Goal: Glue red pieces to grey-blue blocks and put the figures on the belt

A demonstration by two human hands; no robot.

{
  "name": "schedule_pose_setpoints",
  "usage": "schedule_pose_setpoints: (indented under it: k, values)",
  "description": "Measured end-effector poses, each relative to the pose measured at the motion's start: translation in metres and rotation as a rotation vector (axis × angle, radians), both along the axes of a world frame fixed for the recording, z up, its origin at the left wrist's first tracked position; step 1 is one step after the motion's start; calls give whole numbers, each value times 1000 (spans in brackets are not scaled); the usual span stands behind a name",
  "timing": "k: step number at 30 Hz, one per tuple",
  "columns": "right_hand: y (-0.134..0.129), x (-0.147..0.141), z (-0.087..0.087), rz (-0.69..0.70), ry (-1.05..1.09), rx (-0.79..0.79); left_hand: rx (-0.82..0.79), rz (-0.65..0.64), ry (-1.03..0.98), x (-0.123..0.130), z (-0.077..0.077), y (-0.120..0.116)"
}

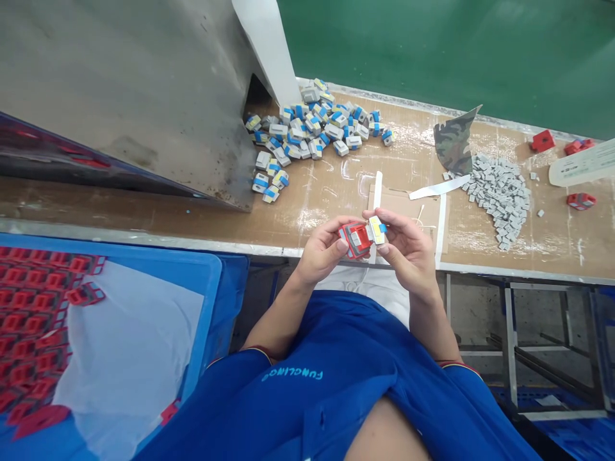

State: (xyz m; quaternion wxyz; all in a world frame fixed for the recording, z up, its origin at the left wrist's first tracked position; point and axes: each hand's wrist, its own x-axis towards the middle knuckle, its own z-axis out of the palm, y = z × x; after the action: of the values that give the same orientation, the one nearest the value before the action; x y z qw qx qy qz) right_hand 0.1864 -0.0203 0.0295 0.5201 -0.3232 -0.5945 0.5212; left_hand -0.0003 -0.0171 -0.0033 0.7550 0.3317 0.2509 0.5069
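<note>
In the head view my left hand (323, 248) grips a red plastic housing (354, 239) with a grey band, thumb on its near side. My right hand (406, 248) pinches a small white block with yellow and blue faces (377, 229) between thumb and fingers. The two parts meet, or nearly so, in front of my body; whether the block sits partly inside the housing I cannot tell. Beyond my hands lies a heap of similar white, yellow and blue blocks (314, 128). A pile of small grey pieces (502, 195) lies to the right.
A large metal box (144, 96) stands at the left of the cardboard-covered bench (403, 153). Red housings in rows (29, 301) fill part of a blue crate (214, 282) at lower left, beside a white sheet (129, 346). A camouflage-patterned piece (456, 142) stands by the grey pile.
</note>
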Motion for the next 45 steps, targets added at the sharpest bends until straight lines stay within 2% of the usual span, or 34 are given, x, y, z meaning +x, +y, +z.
schedule_pose_setpoints:
  k: [10,21,29,37,45]
  values:
    - [0,1,2,4,-78,54,-61,16,30,1,1,-1]
    - [8,14,2,50,-244,110,-25,24,124,0,1,0]
    - [12,15,5,-52,-345,222,-40,53,171,1,13,-1]
    - [13,11,6,-144,-492,379,-62,112,142,10,8,-4]
    - [6,4,-6,-127,-552,348,-129,174,143,14,8,-7]
